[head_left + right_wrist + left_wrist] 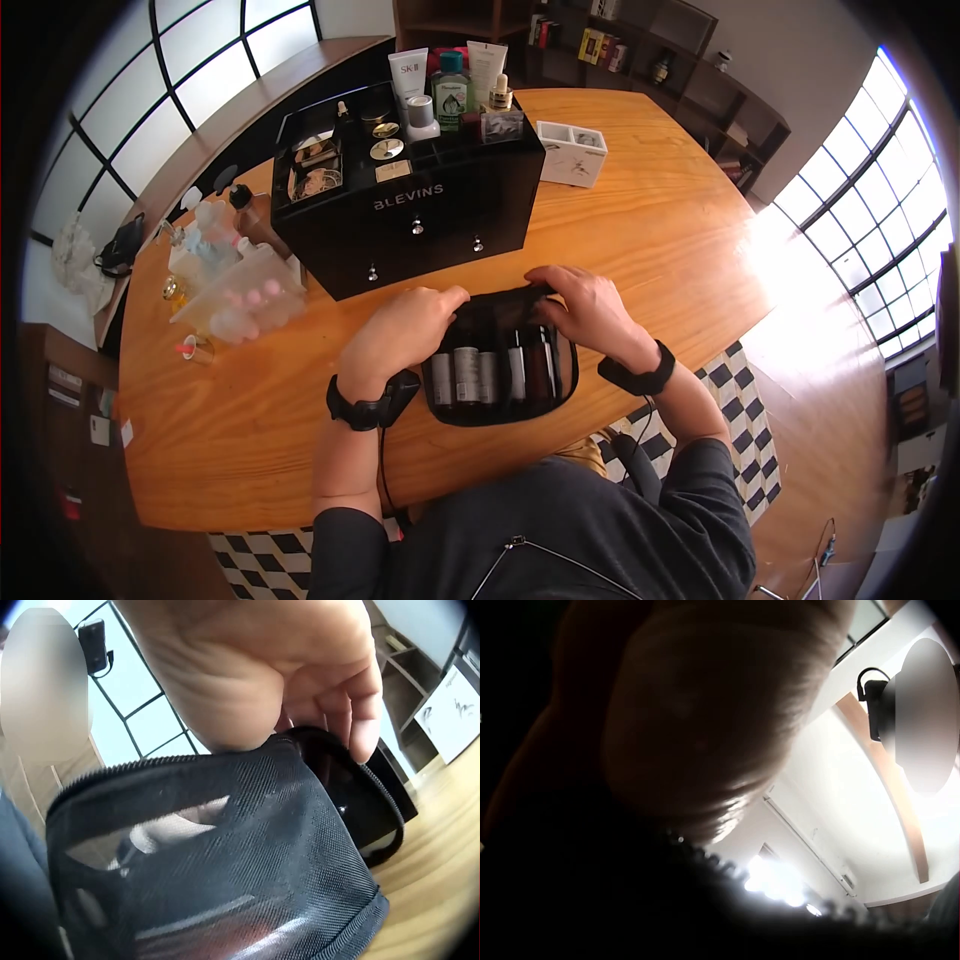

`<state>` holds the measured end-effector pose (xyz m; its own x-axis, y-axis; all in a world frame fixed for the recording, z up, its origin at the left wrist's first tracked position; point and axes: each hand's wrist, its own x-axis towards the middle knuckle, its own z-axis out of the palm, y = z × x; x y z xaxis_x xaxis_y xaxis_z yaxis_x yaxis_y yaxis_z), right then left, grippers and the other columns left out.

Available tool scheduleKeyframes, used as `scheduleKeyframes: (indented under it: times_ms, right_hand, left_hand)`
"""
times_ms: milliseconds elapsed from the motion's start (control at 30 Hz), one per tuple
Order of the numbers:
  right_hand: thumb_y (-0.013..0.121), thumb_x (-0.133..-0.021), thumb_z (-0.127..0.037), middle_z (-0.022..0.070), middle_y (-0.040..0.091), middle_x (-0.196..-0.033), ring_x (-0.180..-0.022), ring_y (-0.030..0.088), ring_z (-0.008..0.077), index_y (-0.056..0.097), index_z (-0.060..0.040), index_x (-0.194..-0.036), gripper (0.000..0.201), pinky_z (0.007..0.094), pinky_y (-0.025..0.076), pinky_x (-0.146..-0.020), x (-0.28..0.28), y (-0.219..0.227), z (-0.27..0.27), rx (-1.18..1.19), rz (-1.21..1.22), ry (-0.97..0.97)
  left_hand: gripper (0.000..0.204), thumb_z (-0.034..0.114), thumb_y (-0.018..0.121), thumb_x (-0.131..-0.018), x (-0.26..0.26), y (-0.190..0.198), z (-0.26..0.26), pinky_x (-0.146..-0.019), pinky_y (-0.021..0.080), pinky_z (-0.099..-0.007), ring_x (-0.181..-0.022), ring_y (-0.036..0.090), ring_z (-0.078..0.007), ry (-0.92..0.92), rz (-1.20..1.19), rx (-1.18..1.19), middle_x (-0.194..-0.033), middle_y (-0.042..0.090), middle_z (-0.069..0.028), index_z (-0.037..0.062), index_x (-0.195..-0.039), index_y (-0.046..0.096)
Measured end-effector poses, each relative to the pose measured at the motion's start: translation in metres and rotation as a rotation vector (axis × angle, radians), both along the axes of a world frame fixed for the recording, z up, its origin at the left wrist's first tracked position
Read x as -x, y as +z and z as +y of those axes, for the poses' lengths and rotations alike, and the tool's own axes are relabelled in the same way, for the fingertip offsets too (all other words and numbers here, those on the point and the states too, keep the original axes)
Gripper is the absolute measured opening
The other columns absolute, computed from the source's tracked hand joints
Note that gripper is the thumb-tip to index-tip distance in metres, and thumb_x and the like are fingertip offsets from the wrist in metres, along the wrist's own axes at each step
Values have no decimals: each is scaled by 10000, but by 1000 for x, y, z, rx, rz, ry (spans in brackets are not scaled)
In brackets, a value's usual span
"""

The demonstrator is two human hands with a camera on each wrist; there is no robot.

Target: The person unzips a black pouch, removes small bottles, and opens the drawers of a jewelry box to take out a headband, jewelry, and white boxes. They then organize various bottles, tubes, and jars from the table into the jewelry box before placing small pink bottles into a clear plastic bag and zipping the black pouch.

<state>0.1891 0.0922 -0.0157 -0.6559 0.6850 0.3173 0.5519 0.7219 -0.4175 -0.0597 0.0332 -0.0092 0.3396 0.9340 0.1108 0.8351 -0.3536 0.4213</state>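
Observation:
A black zippered toiletry bag (566, 385) with clear and mesh panels lies on the table before me. Several small bottles (467, 375) show inside it, pale grey ones on the left and darker ones on the right. My left hand (398, 328) grips the bag's far left corner; the left wrist view shows mostly dark palm and a zipper edge. At the far right corner, my right hand (592, 308) holds the rim, thumb toward the inside. In the right wrist view, its fingers (365, 724) curl over the zippered edge, with the fingertips partly hidden.
Beyond the bag stands a black cosmetics organizer (330, 240) with drawers, topped with tubes and bottles. A white box (572, 165) is to its right. On the left lie a clear container (250, 290) with pink items and a small cup (198, 349).

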Motion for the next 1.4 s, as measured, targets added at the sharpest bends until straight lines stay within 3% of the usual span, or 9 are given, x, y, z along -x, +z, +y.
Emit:
scheduleKeyframes:
  times_ms: [200, 400, 467, 600, 700, 900, 1200, 1300, 1400]
  right_hand:
    - [612, -761, -66, 107, 617, -895, -836, 588, 313, 590, -52, -958, 199, 396, 488, -727, 16, 21, 3, -428, 171, 95]
    - [617, -776, -80, 144, 612, -859, -803, 615, 332, 588, -26, -957, 191, 396, 509, -703, 17, 14, -2, -50, -259, 253]
    - [621, -785, -118, 158, 616, -868, -812, 622, 327, 584, -11, -941, 193, 399, 513, -700, 22, 0, 1, -33, -397, 237]
    - [642, -788, -207, 189, 618, -887, -833, 634, 307, 571, 17, -916, 267, 386, 517, -691, 41, -18, 2, -55, -599, 236]
    - [658, -774, -270, 183, 627, -829, -801, 644, 302, 553, 17, -902, 332, 381, 517, -675, 45, -21, -4, -127, -518, 268]
    - [656, -742, -294, 160, 666, -801, -809, 663, 301, 534, 16, -965, 401, 391, 526, -709, 55, 6, 1, 201, -630, 187]
    - [651, -703, -244, 198, 656, -940, -939, 629, 327, 558, 35, -965, 394, 403, 504, -802, 56, -1, -5, 377, -425, 71]
    - [680, -690, -234, 167, 642, -928, -901, 625, 298, 579, 17, -967, 387, 372, 498, -779, 42, -20, 8, 289, -176, 340]
    - [696, -690, -157, 126, 603, -867, -828, 603, 265, 599, -11, -991, 348, 330, 485, -736, 32, 8, 0, 490, -63, 399]
  left_hand:
    - [163, 87, 607, -825, 5, 13, 1, -684, 508, -422, -796, 638, -332, 112, 104, -69, -813, 645, -194, 31, -976, 583]
    - [229, 104, 645, -801, 4, 22, -6, -741, 501, -390, -852, 618, -321, 70, 125, -153, -869, 634, -137, 43, -1008, 568]
    - [298, 98, 651, -785, 3, 27, -9, -809, 487, -387, -931, 599, -316, 43, 133, -156, -985, 626, -126, 48, -1069, 575]
    - [277, 87, 644, -796, -1, 24, -13, -810, 484, -380, -925, 580, -267, -51, 59, -260, -953, 580, -98, 50, -1055, 554]
    - [309, 89, 643, -797, -2, 23, -13, -811, 485, -384, -935, 572, -269, -74, 39, -229, -975, 558, -94, 55, -1086, 539]
    - [406, 69, 647, -781, -3, 24, -13, -854, 475, -388, -992, 567, -316, -45, 72, -136, -1114, 557, -117, 57, -1168, 526]
    - [438, 55, 628, -796, -1, 19, -10, -842, 482, -395, -999, 571, -325, -42, 66, -110, -1112, 565, -132, 71, -1213, 493]
    - [419, 51, 606, -815, 4, 10, -5, -827, 486, -402, -987, 580, -337, -25, 48, -90, -1080, 593, -150, 70, -1216, 488]
    - [390, 42, 583, -829, 6, 5, -1, -802, 492, -412, -967, 593, -346, -17, 6, -77, -1061, 616, -168, 63, -1208, 494]
